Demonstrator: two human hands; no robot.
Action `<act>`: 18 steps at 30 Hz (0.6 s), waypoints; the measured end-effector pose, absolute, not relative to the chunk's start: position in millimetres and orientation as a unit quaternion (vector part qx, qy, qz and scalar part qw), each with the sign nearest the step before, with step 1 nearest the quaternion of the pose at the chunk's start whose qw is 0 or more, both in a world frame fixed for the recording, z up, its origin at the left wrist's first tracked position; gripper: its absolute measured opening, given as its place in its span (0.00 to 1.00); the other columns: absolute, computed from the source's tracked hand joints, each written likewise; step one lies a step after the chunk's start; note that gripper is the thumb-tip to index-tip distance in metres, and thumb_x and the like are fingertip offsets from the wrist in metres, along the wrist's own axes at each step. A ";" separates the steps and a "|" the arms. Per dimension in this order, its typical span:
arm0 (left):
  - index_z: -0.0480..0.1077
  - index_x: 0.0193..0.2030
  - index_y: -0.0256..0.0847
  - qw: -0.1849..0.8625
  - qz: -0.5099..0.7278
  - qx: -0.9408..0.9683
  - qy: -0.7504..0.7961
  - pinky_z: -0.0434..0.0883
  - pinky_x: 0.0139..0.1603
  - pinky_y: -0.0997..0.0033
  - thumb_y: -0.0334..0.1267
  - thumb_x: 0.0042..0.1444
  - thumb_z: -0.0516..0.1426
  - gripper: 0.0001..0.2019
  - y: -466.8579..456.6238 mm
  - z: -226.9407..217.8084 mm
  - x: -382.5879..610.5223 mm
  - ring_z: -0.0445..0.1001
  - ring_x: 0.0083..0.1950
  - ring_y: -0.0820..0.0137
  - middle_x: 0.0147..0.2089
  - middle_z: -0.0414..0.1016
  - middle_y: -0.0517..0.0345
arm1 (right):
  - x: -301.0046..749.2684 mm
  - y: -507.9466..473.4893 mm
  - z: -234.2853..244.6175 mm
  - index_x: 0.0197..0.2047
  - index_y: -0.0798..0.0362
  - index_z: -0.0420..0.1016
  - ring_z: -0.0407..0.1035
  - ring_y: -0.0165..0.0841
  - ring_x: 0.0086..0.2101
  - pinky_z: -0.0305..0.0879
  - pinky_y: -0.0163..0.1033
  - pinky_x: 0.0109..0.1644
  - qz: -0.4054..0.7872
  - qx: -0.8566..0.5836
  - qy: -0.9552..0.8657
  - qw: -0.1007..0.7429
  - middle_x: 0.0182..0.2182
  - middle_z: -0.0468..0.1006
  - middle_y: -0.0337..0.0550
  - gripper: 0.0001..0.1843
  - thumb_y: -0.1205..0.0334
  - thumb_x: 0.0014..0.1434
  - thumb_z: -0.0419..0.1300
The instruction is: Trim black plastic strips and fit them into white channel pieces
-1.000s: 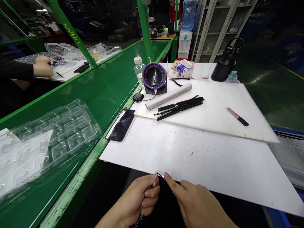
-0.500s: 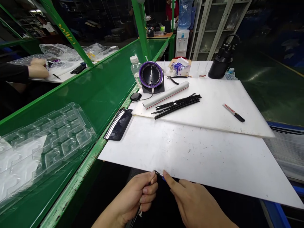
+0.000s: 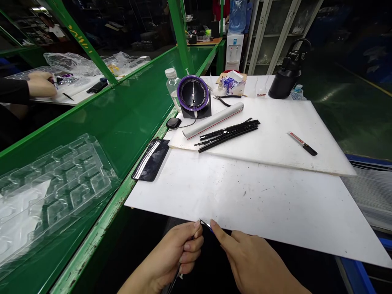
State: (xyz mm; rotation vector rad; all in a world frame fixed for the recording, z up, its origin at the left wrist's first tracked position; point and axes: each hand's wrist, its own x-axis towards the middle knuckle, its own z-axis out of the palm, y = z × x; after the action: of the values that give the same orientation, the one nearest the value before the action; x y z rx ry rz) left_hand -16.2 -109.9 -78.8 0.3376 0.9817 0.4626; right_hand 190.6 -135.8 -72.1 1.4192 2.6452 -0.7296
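Observation:
My left hand (image 3: 180, 251) is closed in a fist around a thin black strip (image 3: 174, 281), whose lower part hangs out below the palm. At its thumb tip, the strip's end meets a slim tool (image 3: 206, 225) with a metal tip and a bit of blue. My right hand (image 3: 249, 255) grips that tool, its index finger stretched along it; most of the handle is hidden. Both hands are just off the near edge of the white table (image 3: 220, 192). A bundle of similar black strips (image 3: 228, 135) lies on the white foam board (image 3: 284, 134).
A grey-white long box (image 3: 214, 120), cutting pliers (image 3: 228, 98), a utility knife (image 3: 302, 143) and a purple-rimmed fan (image 3: 193, 93) are on the board or behind it. A black pouch (image 3: 151, 160) rests at the left edge by the green rail. Clear plastic trays (image 3: 70, 175) lie left.
The view has shifted slightly, so the table items sit a little differently in the picture. Both hands keep nearly the same pose and hold.

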 end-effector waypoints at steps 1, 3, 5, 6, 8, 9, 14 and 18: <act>0.53 0.25 0.42 0.842 0.218 0.161 0.467 0.41 0.14 0.82 0.49 0.53 0.58 0.18 -109.7 -79.2 -16.3 0.39 0.18 0.82 0.20 0.47 0.70 | 190.2 -137.0 -72.6 0.71 0.50 0.45 0.67 0.36 0.23 0.44 0.37 0.22 -0.216 0.455 0.863 0.028 0.30 0.72 0.43 0.39 0.72 0.59 0.51; 0.53 0.26 0.42 0.841 0.213 0.163 0.469 0.41 0.14 0.81 0.49 0.54 0.58 0.19 -109.3 -79.5 -16.8 0.39 0.18 0.82 0.20 0.46 0.70 | 188.9 -140.2 -74.1 0.71 0.52 0.45 0.65 0.34 0.20 0.38 0.37 0.20 -0.180 0.448 0.875 0.032 0.28 0.71 0.43 0.42 0.73 0.56 0.53; 0.53 0.26 0.42 0.843 0.208 0.165 0.468 0.40 0.14 0.81 0.49 0.54 0.57 0.18 -108.9 -79.2 -17.4 0.39 0.18 0.82 0.20 0.46 0.70 | 187.1 -143.9 -76.0 0.71 0.54 0.43 0.62 0.32 0.18 0.35 0.37 0.19 -0.151 0.445 0.882 0.037 0.28 0.70 0.42 0.46 0.73 0.51 0.55; 0.53 0.26 0.42 0.844 0.206 0.166 0.466 0.40 0.14 0.82 0.48 0.54 0.57 0.18 -108.7 -78.9 -17.8 0.39 0.18 0.82 0.20 0.46 0.70 | 186.2 -145.4 -76.9 0.72 0.54 0.42 0.61 0.31 0.17 0.34 0.37 0.18 -0.142 0.446 0.883 0.040 0.27 0.70 0.41 0.48 0.74 0.50 0.56; 0.53 0.26 0.42 0.847 0.204 0.169 0.461 0.39 0.15 0.82 0.48 0.55 0.57 0.18 -108.4 -78.4 -18.6 0.39 0.18 0.82 0.20 0.46 0.71 | 184.9 -146.8 -78.1 0.72 0.54 0.41 0.60 0.30 0.17 0.33 0.37 0.17 -0.140 0.452 0.880 0.039 0.27 0.69 0.41 0.49 0.74 0.49 0.56; 0.53 0.26 0.42 0.847 0.203 0.172 0.461 0.39 0.15 0.81 0.48 0.55 0.57 0.18 -108.2 -78.2 -19.0 0.38 0.18 0.82 0.20 0.46 0.71 | 184.5 -146.7 -78.1 0.72 0.53 0.41 0.60 0.30 0.17 0.34 0.37 0.18 -0.149 0.456 0.877 0.035 0.27 0.69 0.41 0.49 0.75 0.50 0.56; 0.53 0.27 0.42 0.839 0.203 0.188 0.468 0.40 0.15 0.81 0.48 0.56 0.55 0.17 -107.8 -78.5 -19.6 0.38 0.19 0.82 0.21 0.46 0.70 | 183.0 -143.0 -71.4 0.71 0.50 0.45 0.66 0.33 0.23 0.40 0.36 0.21 -0.227 0.483 0.844 0.049 0.29 0.71 0.42 0.39 0.74 0.60 0.52; 0.53 0.27 0.42 0.834 0.200 0.198 0.473 0.39 0.15 0.81 0.48 0.57 0.55 0.17 -108.2 -78.2 -18.6 0.38 0.19 0.81 0.21 0.45 0.70 | 181.4 -141.8 -65.6 0.72 0.48 0.43 0.67 0.35 0.25 0.41 0.36 0.22 -0.255 0.489 0.832 0.067 0.31 0.72 0.43 0.41 0.75 0.60 0.53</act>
State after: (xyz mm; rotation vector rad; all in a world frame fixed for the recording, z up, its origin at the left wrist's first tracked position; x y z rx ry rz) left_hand -18.6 -108.2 -78.2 0.4199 1.0029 0.4246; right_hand 181.4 -141.8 -65.6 1.4726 2.5065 -0.7691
